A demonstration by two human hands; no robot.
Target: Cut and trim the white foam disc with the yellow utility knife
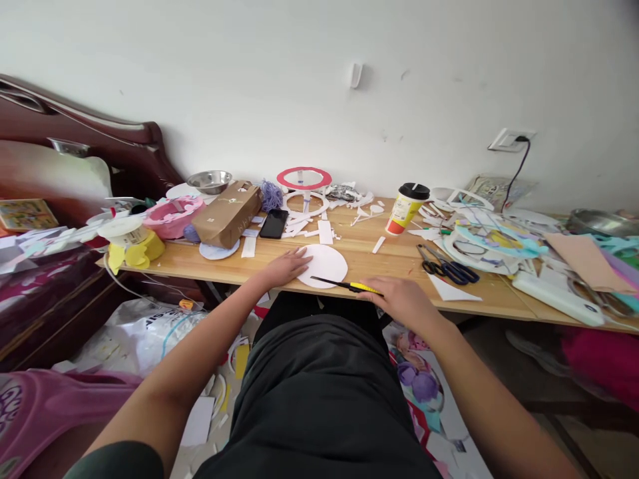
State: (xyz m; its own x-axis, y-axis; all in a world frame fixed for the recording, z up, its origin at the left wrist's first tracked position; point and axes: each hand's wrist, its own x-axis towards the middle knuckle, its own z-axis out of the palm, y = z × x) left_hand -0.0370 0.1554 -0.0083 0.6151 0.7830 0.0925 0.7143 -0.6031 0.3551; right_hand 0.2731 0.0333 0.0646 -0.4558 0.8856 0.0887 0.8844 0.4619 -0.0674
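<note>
A white round disc (327,261), like paper or foam board, lies at the table's front edge. My left hand (287,267) is spread flat, its fingertips resting on the disc's left side. My right hand (399,298) is closed around a yellow and black utility knife (363,288). The long dark blade points left over the lower part of the disc; whether it touches the surface I cannot tell. Behind the disc lie white paper strips (325,232) and a black phone (273,224).
Scissors (456,271) lie right of my right hand, near a lidded paper cup (407,209). A red-topped ring stand (304,178) stands at the back. Left are a brown box (227,213) and a steel bowl (210,181). Paper craft pieces (486,246) crowd the right.
</note>
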